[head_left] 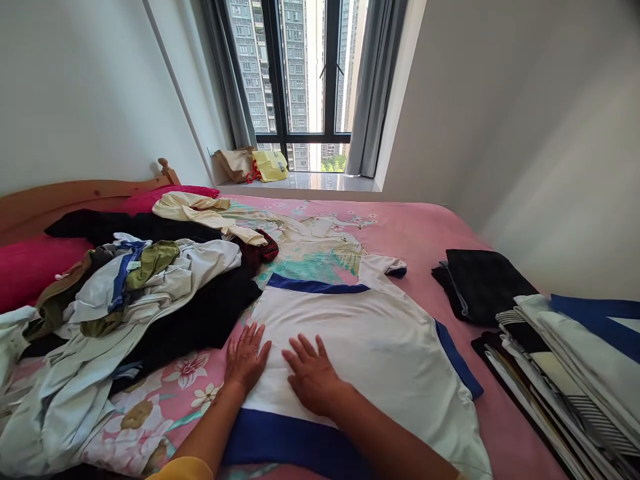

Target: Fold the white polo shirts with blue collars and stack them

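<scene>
A white shirt [380, 347] with blue bands lies spread on the bed, one side folded over toward the middle. Flat on its left part rests my left hand [246, 359], fingers stretched near the edge. My right hand [313, 375] lies beside it on the white cloth, palm down with fingers spread. Neither hand grips anything. A short sleeve with a dark cuff sticks out at the far right of the shirt, and another blue cuff edge shows along its right side.
A loose heap of clothes [150, 293] covers the bed's left side by red pillows [45, 270]. Folded clothes [575, 373] are stacked at the right, beside folded black garments [485, 283]. The pink flowered bedspread [415, 227] runs to the window sill, where paper bags [270, 165] stand.
</scene>
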Available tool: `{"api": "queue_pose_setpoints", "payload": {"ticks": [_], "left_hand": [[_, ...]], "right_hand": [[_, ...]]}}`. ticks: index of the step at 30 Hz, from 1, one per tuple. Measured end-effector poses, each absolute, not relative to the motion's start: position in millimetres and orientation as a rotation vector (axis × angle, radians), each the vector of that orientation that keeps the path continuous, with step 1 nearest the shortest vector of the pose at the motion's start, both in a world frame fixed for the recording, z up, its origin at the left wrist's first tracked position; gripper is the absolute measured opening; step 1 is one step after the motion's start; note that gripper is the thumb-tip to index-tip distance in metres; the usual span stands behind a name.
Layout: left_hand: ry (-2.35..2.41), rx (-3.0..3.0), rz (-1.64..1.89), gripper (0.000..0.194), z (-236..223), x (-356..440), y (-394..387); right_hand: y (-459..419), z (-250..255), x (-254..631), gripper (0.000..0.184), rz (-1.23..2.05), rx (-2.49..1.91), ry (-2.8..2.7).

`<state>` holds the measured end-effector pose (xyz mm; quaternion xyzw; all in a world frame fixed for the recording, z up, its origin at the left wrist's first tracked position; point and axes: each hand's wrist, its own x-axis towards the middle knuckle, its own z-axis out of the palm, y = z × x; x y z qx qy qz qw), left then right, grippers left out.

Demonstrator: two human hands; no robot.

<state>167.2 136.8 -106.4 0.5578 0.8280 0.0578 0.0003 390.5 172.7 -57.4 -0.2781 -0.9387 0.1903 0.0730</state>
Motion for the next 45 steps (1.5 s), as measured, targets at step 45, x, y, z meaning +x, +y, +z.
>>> {"api": "queue_pose_setpoints", "payload": {"ticks": [45], "left_hand": [[2.671, 1.823, -0.026, 0.062, -117.0, 156.7, 152.2]], "right_hand": [[277.6, -64.2, 601.7, 0.058, 0.433, -1.942, -2.357]]}}
